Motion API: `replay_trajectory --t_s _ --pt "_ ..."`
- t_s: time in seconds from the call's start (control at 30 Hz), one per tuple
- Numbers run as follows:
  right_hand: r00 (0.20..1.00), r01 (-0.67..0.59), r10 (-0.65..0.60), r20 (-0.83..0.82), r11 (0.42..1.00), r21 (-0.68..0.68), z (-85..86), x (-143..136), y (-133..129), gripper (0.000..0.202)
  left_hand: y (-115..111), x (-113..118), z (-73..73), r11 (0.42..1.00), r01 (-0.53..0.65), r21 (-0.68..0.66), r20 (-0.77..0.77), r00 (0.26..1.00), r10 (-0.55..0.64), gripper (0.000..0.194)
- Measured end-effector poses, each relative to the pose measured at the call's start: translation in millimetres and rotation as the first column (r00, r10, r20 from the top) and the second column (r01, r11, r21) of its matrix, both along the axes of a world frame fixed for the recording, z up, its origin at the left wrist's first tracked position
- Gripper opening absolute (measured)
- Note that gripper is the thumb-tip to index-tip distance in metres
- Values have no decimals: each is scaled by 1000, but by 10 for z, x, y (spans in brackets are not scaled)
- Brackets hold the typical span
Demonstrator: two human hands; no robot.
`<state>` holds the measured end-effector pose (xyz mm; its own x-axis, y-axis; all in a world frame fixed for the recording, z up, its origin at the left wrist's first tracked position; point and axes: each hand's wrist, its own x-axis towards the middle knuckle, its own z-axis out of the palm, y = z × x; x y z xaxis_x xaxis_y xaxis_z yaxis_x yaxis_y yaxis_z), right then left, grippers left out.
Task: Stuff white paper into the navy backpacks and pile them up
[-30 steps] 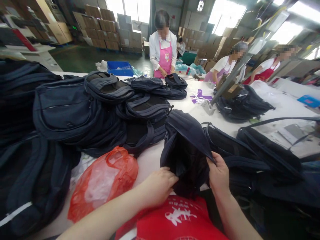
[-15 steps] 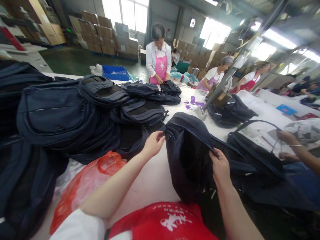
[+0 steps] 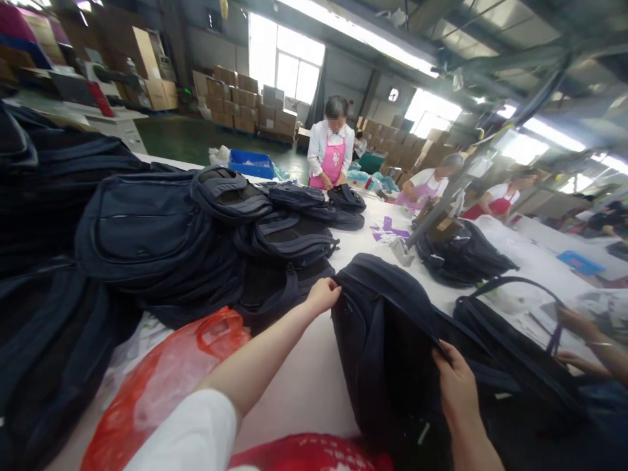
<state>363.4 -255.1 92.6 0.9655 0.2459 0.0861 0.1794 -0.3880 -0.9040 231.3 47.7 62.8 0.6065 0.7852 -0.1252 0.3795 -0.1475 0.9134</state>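
Bag (image 3: 360, 320) sits between both grips, mouth gaping. Left hand (image 3: 324, 296), earlier at the mouth, now pinches the bag's upper left edge; right hand (image 3: 456, 376) still pinches the flap (image 3: 395, 281) rim, so the inside likely stays reachable.
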Motion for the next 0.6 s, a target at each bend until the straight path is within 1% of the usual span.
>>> replay_trajectory --t_s 0.07,0.13,0.17,0.27,0.37,0.47,0.6 --pt "999 -20 19 37 1000 16 24 -38 51 55 -122 -29 -22 998 -22 -62 8 1000 23 25" --pt "996 -55 55 65 998 8 35 -72 101 52 -249 -68 -63 986 -45 -160 28 998 50 39" --pt "994 -80 80 70 997 -3 38 -88 120 50 -309 -95 -86 974 -51 -219 43 997 62 43" --pt "979 -193 195 51 980 -48 58 -161 150 42 -450 -210 -133 918 -23 -397 110 991 72 42" --pt "936 -345 349 40 934 -94 110 -303 174 32 -510 -361 -147 851 36 -523 191 979 77 44" --pt "876 -467 478 62 873 -143 164 -479 209 29 -516 -501 -172 812 51 -581 242 964 113 47" --pt "834 -533 549 52 827 -177 182 -638 253 26 -539 -625 -276 750 21 -661 289 930 229 44"
